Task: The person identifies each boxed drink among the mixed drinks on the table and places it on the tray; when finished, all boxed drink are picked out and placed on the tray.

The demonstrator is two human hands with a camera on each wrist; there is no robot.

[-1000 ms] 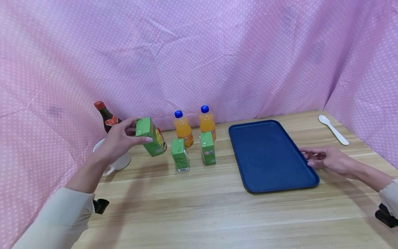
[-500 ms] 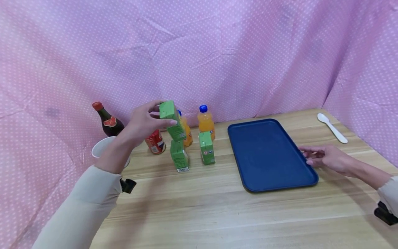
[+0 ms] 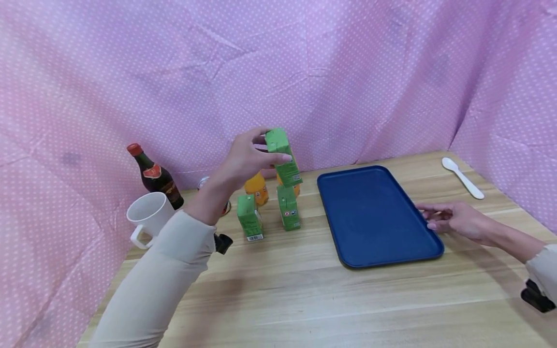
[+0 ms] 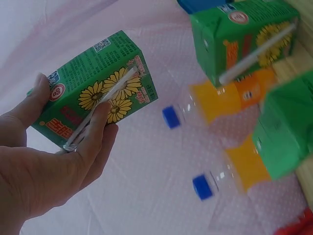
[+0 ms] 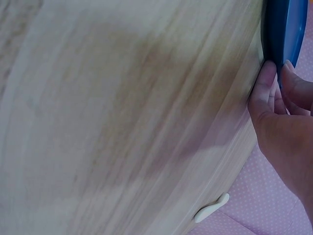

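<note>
My left hand [image 3: 271, 150] grips a green juice carton [image 3: 285, 164] by its top and holds it tilted in the air, above the right one of two standing cartons. The left wrist view shows thumb and fingers wrapped round that carton [image 4: 98, 93], whose sunflower print and attached straw face the camera. A blue tray [image 3: 374, 217] lies flat to the right. My right hand [image 3: 435, 217] rests on the table at the tray's right rim [image 5: 286, 29], where its fingertips [image 5: 268, 73] touch the edge.
Two green cartons [image 3: 249, 217] [image 3: 289, 208] stand in front of two orange bottles [image 3: 256, 188] [image 4: 230, 98]. A dark red-capped bottle [image 3: 154, 176], a white mug [image 3: 150, 215] and a half-hidden can [image 3: 202, 182] sit at the left. A white spoon [image 3: 463, 179] lies far right. Pink cloth surrounds the table.
My left hand has carried the carton up and to the right, from beside the mug to above the standing cartons. The right hand has stayed at the tray's rim.
</note>
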